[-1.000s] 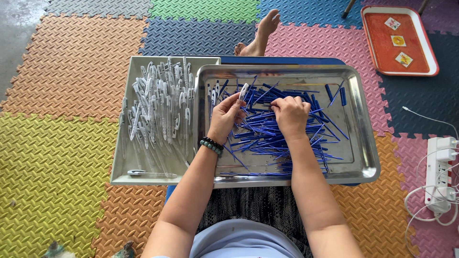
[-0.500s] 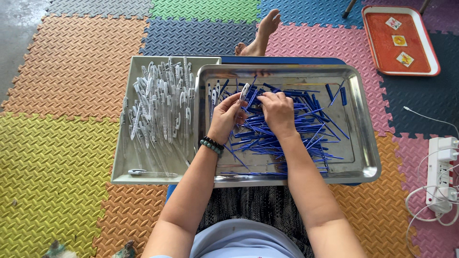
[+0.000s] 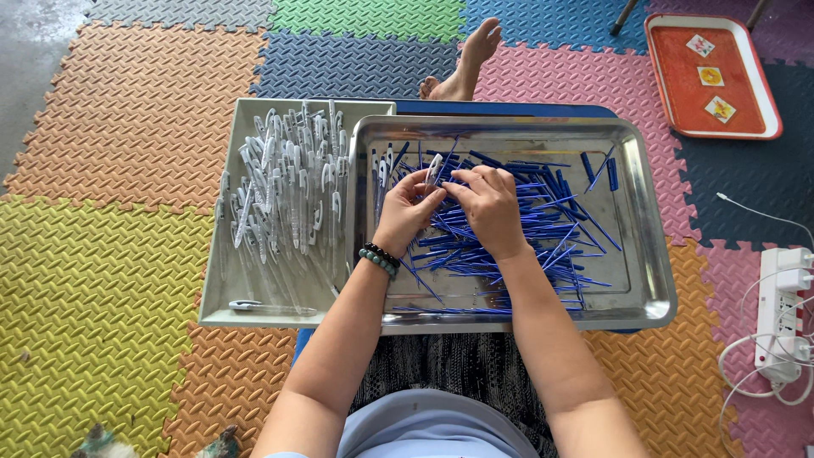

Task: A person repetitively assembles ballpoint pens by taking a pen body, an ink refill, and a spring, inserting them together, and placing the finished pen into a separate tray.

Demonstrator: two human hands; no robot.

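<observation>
Pen barrel (image 3: 434,169), white and light, is pinched in the left hand (image 3: 405,212) above the far left part of the steel tray (image 3: 649,280). The right hand (image 3: 487,203) pinches a thin blue refill (image 3: 452,188) at its end. The refill looks bendy and slippery; better to grip near the tip.

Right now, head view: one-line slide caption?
Both hands, left hand and right hand, hold a pen barrel above blue refills in a steel tray.
</observation>
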